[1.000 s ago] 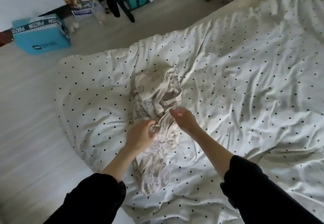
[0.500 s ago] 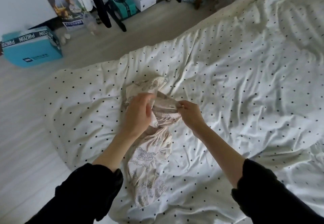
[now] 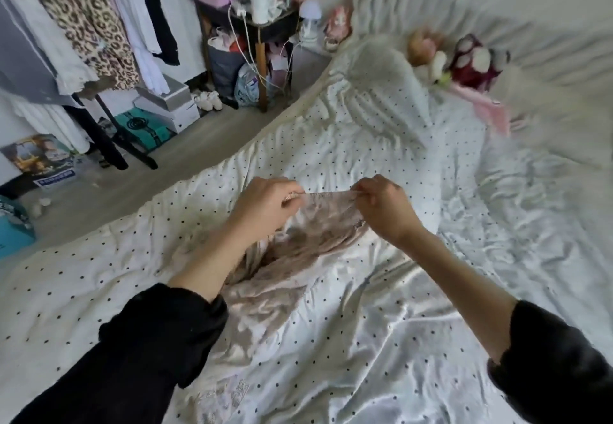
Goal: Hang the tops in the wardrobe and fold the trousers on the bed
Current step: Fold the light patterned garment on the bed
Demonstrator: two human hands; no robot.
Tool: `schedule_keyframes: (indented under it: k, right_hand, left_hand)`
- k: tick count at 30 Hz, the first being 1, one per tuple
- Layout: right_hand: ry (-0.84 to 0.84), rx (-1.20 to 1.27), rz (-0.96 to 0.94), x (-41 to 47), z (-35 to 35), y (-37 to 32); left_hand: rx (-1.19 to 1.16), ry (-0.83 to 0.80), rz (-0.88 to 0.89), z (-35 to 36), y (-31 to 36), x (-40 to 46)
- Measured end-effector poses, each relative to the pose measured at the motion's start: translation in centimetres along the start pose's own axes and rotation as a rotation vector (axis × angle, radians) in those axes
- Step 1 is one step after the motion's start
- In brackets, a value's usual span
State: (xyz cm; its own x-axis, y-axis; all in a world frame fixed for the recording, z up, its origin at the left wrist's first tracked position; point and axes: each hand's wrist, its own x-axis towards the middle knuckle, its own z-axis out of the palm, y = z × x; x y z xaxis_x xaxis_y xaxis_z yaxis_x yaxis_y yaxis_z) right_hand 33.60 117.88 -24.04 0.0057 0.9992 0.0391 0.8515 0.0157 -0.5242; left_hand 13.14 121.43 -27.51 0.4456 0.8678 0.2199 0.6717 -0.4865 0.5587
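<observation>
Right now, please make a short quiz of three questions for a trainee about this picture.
1. True or false: both hands pinch the beige trousers at the top edge.
2. What pattern has the bed cover?
3. The leopard-print garment hangs: A) left of the bed, B) on the pillow.

Key: 1 true: left hand and right hand stretch the edge between them. 2 small dark dots. 3 A.
</observation>
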Motion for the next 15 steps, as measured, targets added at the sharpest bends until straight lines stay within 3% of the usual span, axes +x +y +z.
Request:
schedule_keyframes:
  k: [4,7,12,15]
  right_hand:
    - [0.187,-0.232,0.036,-2.2,-8.4,2.0]
    - [0.320,-0.235,0.065,-3.4,-13.8,2.7]
    - [0.388,-0.095,0.039,-6.4,-20.6,3.4]
    - [0.385,-0.014,0.037,-8.4,-22.6,3.9]
  left_hand:
    - [0.088,0.122,0.059,-3.8,8.5,2.3]
    - [0.183,0.205,0.046,-6.3,12.3,2.8]
    - [0.218,0.293,-0.131,-8.8,16.0,1.2]
    - [0.030,0.369,-0.344,-8.9,17.1,-0.7]
